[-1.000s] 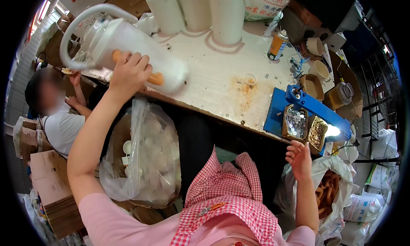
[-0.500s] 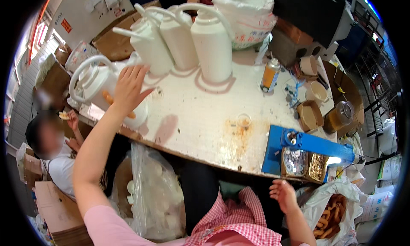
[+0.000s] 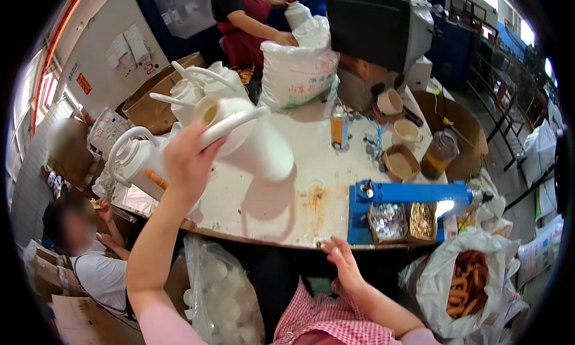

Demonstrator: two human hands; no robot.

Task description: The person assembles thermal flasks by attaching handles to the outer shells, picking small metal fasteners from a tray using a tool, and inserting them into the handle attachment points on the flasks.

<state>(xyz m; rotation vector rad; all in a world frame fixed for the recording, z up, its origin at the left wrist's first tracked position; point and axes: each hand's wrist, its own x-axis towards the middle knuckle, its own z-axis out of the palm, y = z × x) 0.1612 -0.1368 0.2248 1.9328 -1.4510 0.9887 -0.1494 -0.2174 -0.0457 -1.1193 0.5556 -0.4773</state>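
My left hand (image 3: 188, 165) is closed around the white handle of a white jug (image 3: 263, 147). That jug is tilted over the table, its open mouth toward my hand and its base to the right; whether the base touches the tabletop I cannot tell. My right hand (image 3: 344, 264) holds nothing, fingers apart, by the table's front edge. Left of my left hand stands another white jug (image 3: 144, 165) with a light brown grip (image 3: 157, 180) on its side. More white jugs (image 3: 187, 99) stand behind, partly hidden by the held one.
A blue press-like tool (image 3: 413, 192) with trays of small metal parts sits at the table's right front. Behind it are a spray can (image 3: 339, 128) and a jar (image 3: 440, 153). A bag of brown handles (image 3: 467, 285) stands lower right. One person sits left; another works behind the white sack (image 3: 299, 69).
My left hand has gone from above the left jug to gripping another jug, now tilted. My right hand has come inward to the table edge. The view has shifted, showing more of the far side.
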